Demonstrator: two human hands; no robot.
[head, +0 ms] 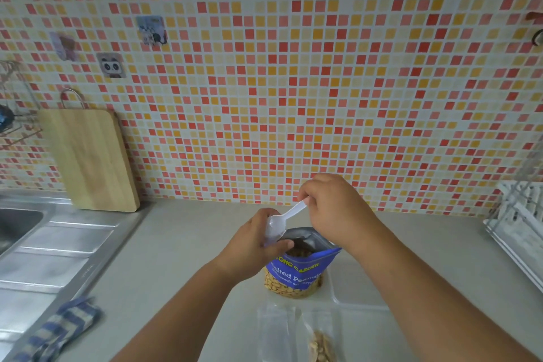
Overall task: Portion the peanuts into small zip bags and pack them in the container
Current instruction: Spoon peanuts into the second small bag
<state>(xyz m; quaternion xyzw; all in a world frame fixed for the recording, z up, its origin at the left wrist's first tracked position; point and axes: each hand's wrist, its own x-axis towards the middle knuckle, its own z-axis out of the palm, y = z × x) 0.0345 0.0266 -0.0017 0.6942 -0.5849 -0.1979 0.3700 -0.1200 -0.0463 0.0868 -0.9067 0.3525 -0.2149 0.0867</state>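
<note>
A blue salted-peanut bag (299, 269) stands open on the counter, with nuts showing through its clear lower window. My left hand (258, 244) grips a small clear zip bag (271, 236) just left of the peanut bag's mouth. My right hand (332, 206) pinches the handle of a white plastic spoon (286, 216), whose bowl sits at the small bag's opening. Near the bottom edge lies a clear zip bag (318, 342) holding some peanuts. A clear container lid or tray (360, 288) lies flat to the right of the peanut bag.
A steel sink and drainboard (44, 250) fill the left side, with a blue checked cloth (58, 329) on its front edge. A wooden cutting board (91, 159) leans on the tiled wall. A white wire rack (520, 226) stands at the right.
</note>
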